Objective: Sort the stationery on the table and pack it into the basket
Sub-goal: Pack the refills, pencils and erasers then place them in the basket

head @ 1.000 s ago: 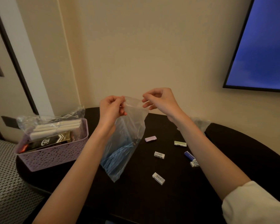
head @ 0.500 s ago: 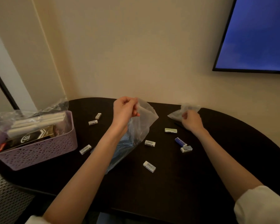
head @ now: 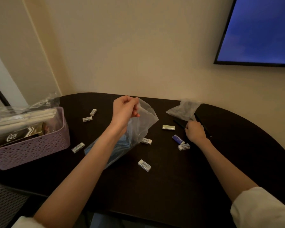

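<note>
My left hand (head: 124,111) pinches the top edge of a clear plastic bag (head: 142,122) and holds it above the dark table (head: 171,186); blue items lie in the bag's bottom. My right hand (head: 195,132) rests on the table at the right, fingers curled round thin dark pens (head: 202,125). A second, crumpled clear bag (head: 183,109) lies just behind it. Several small erasers are scattered about: white ones (head: 144,165), (head: 78,147), (head: 87,119), a blue one (head: 177,138) and a pale green one (head: 168,127). The lilac basket (head: 31,148) stands at the left.
The basket holds a clear bag of white sticks (head: 24,117) and a black and gold box (head: 21,134). A wall-mounted screen (head: 260,30) hangs at the upper right. The table's curved edge runs along the front and right, with a wall close behind.
My right hand let go of the held bag, went right to the crumpled bag, then dropped onto the dark pens. The view turned left and down, showing more erasers near the basket.
</note>
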### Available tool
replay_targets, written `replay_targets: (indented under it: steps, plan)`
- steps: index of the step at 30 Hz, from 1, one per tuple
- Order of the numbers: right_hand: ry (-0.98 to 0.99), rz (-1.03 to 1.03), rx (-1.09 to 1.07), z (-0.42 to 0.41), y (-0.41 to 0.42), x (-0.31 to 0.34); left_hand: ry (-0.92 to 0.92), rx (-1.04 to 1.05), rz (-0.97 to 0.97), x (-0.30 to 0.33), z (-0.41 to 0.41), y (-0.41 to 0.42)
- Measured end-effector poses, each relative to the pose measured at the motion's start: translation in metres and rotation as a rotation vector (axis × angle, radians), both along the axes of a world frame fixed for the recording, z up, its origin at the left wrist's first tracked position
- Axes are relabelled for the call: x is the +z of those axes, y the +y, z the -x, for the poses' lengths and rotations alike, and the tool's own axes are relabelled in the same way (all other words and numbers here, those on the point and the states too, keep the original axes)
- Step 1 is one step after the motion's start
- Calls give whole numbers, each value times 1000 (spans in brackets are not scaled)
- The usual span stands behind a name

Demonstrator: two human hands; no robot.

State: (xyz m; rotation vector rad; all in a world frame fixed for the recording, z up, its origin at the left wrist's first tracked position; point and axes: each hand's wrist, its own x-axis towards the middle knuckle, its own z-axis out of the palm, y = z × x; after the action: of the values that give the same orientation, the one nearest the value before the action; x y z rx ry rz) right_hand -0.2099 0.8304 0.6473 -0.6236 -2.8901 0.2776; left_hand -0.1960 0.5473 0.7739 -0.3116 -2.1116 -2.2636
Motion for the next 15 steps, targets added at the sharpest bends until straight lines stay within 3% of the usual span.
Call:
replay_targets:
  steps: [5,10,15]
  plan:
    - [-12,16,30,-2,10,-5,-12,-2,20,-4,1,2]
    - [248,269,-288,-6,33,9,-14,-4,37,-6,1,6]
    - [96,382,-346,6,63,12,-16,-7,40,-8,1,8]
